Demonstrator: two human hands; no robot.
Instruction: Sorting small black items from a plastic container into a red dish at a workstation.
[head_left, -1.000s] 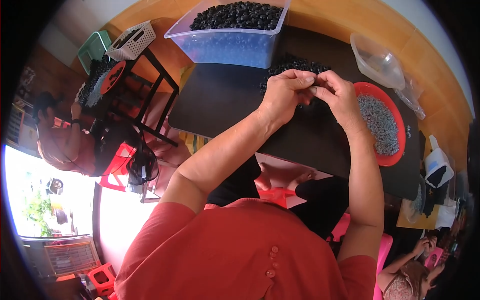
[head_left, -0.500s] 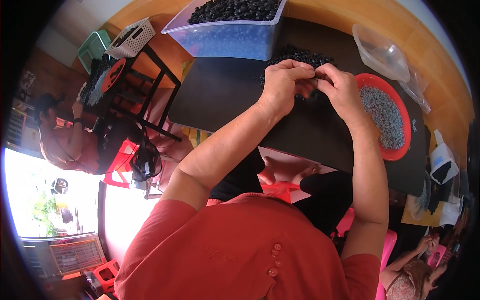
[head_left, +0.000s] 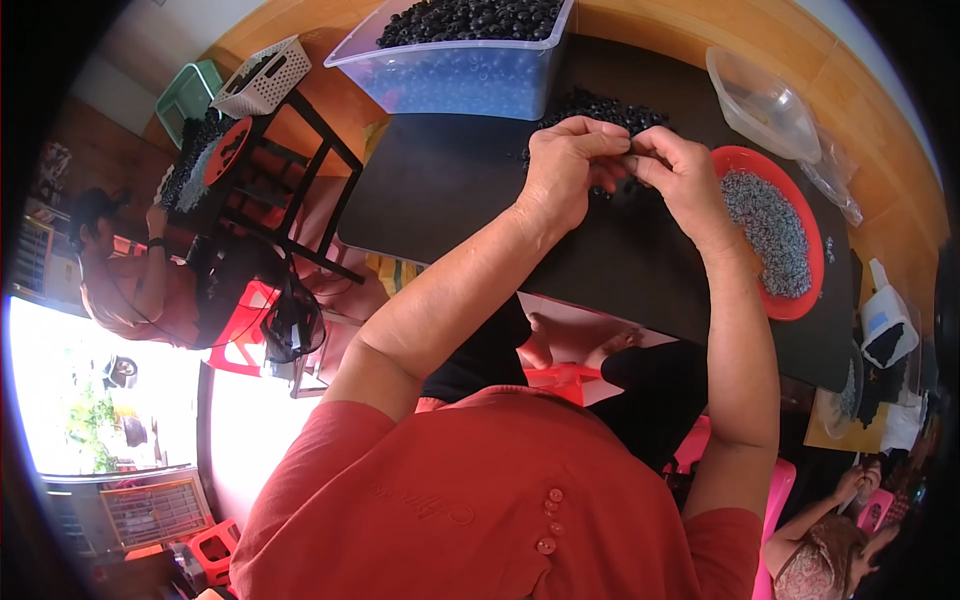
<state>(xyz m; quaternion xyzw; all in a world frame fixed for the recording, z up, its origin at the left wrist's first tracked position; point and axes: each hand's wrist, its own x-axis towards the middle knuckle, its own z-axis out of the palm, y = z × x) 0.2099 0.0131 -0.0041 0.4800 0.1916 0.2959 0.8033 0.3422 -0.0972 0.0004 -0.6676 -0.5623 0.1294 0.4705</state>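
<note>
My left hand (head_left: 568,165) and my right hand (head_left: 678,175) meet fingertip to fingertip above the dark table (head_left: 440,180). Both are closed in a pinch around something small and dark, mostly hidden by the fingers. Just beyond them lies a loose pile of small black parts (head_left: 590,108). To the right of my right hand, a red tray (head_left: 812,225) holds many tiny silvery-grey pieces (head_left: 768,230). At the back left of the pile stands a translucent bluish bin (head_left: 455,85) heaped with black round parts (head_left: 470,20).
A clear plastic tub (head_left: 762,105) rests at the back right beside a plastic bag (head_left: 835,185). Off the right end is a white container (head_left: 886,325) with black contents. Co-workers sit at left (head_left: 130,280) and lower right (head_left: 825,550). A white basket (head_left: 265,80) tops another table.
My hands stay almost in place, with only slight finger movement. The person at lower right has shifted a little.
</note>
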